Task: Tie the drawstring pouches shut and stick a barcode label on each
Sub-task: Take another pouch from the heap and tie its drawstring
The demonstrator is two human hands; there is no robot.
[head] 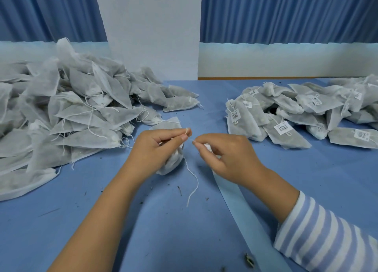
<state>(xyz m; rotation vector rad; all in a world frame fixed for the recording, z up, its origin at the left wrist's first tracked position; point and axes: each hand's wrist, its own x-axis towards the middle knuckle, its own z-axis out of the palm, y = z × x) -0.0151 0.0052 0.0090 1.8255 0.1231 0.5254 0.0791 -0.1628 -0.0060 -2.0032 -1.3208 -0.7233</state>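
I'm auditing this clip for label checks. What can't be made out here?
Head view only:
The pouch: mostly hidden by the left hand; knot state unclear.
The white bit under the right hand: hidden inside its grip.
The barcode labels: print too small to read.
The untied pile: cut off by the left edge.

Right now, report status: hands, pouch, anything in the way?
Left hand grips pouch, pinches drawstring. Right hand pinches other end. No label visible on pouch. Left pile, right pile lie aside.

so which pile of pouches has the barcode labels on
The right-hand pile: its pouches carry white barcode labels. The left-hand pile shows none.
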